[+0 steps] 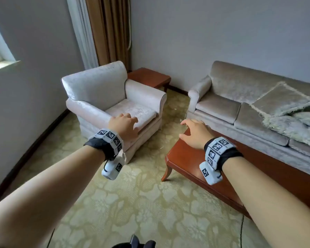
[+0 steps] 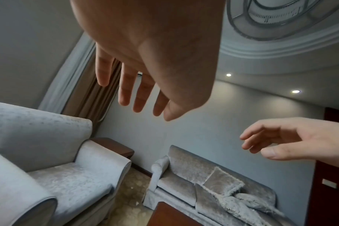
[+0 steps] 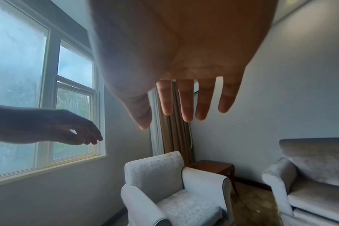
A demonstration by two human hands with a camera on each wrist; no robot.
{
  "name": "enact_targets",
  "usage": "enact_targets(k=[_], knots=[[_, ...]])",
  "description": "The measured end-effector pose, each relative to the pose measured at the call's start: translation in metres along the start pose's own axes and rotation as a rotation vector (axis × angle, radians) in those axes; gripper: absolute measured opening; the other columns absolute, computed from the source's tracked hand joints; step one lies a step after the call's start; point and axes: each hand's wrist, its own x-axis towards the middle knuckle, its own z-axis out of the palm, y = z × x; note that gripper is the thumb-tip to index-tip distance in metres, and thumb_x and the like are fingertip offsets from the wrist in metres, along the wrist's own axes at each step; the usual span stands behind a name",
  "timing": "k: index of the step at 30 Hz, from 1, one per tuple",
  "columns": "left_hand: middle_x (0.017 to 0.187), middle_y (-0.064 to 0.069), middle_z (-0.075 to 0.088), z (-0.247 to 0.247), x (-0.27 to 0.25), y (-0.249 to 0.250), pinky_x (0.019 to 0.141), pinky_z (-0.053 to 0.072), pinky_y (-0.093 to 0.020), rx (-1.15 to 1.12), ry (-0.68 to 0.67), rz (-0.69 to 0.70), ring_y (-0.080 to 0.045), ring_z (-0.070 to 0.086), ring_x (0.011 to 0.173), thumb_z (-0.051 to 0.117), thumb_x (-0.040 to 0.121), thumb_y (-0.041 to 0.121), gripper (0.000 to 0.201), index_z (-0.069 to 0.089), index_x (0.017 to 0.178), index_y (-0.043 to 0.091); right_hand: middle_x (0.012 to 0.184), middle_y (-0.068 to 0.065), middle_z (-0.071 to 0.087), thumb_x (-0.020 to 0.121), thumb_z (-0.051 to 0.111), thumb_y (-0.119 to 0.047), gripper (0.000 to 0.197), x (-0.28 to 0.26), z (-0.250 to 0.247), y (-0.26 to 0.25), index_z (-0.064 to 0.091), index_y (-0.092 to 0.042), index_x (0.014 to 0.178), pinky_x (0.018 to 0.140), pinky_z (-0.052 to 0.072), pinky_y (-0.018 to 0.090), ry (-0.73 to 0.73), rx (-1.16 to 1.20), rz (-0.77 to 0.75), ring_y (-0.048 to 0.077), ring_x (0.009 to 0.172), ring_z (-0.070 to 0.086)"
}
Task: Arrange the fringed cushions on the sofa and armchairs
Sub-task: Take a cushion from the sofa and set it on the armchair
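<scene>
Several grey fringed cushions lie piled at the right of the sofa (image 1: 222,83): one cushion (image 1: 283,99) leans on the backrest, others (image 1: 292,127) lie crumpled on the seat. The pile shows in the left wrist view too, as the leaning cushion (image 2: 222,182). A pale armchair (image 1: 100,90) stands to the left with a bare seat. My left hand (image 1: 125,124) hovers in the air in front of the armchair, fingers relaxed, holding nothing. My right hand (image 1: 193,131) floats above the coffee table's corner, fingers spread and empty.
A red-brown coffee table (image 1: 186,158) stands in front of the sofa. A small side table (image 1: 149,77) fills the corner between armchair and sofa. Brown curtains (image 1: 111,33) hang behind the armchair, and a window (image 3: 29,91) is on the left wall. Patterned carpet (image 1: 132,203) covers the floor.
</scene>
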Motion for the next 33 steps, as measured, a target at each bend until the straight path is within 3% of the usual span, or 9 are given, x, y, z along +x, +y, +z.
enact_targets(k=[6,12,17,27,33], knots=[[0.116,-0.004,0.06,0.031,0.001,-0.059,0.084,0.045,-0.04,0.002,-0.027,-0.045,-0.028,0.054,0.106,0.043,0.092,0.038,0.036,0.058,0.123,0.027,0.13,-0.001,0.054,0.085,0.056,-0.049,0.043,0.045,0.045,-0.043,0.047,-0.034,0.125,0.097,0.041,0.043,-0.097,0.008,-0.003,0.025,0.121,0.047],[0.11,-0.004,0.061,0.063,0.034,-0.085,0.081,0.048,-0.044,-0.021,-0.056,-0.075,-0.029,0.057,0.101,0.042,0.093,0.039,0.036,0.05,0.126,0.03,0.124,-0.001,0.057,0.085,0.057,-0.048,0.042,0.101,0.071,-0.061,0.05,-0.031,0.123,0.097,0.041,0.043,-0.085,0.033,-0.07,0.025,0.118,0.049],[0.111,-0.003,0.061,0.091,0.093,-0.091,0.081,0.047,-0.041,-0.012,-0.053,-0.126,-0.028,0.057,0.101,0.043,0.092,0.04,0.037,0.051,0.126,0.028,0.127,-0.004,0.055,0.087,0.055,-0.048,0.042,0.17,0.102,-0.057,0.048,-0.032,0.125,0.097,0.04,0.042,-0.128,0.056,-0.131,0.022,0.119,0.047],[0.117,-0.001,0.06,0.099,0.191,-0.144,0.082,0.045,-0.039,0.004,-0.041,-0.383,-0.026,0.056,0.105,0.041,0.092,0.044,0.038,0.055,0.124,0.028,0.131,-0.002,0.054,0.087,0.057,-0.047,0.044,0.334,0.13,-0.059,0.049,-0.03,0.126,0.101,0.037,0.043,-0.229,0.072,-0.294,0.024,0.122,0.045],[0.12,0.0,0.059,0.115,0.257,-0.182,0.086,0.044,-0.04,0.002,-0.063,-0.397,-0.025,0.055,0.109,0.042,0.093,0.044,0.038,0.054,0.125,0.028,0.131,-0.001,0.055,0.086,0.058,-0.046,0.044,0.424,0.145,-0.062,0.049,-0.03,0.126,0.102,0.039,0.045,-0.254,0.082,-0.329,0.025,0.122,0.046]])
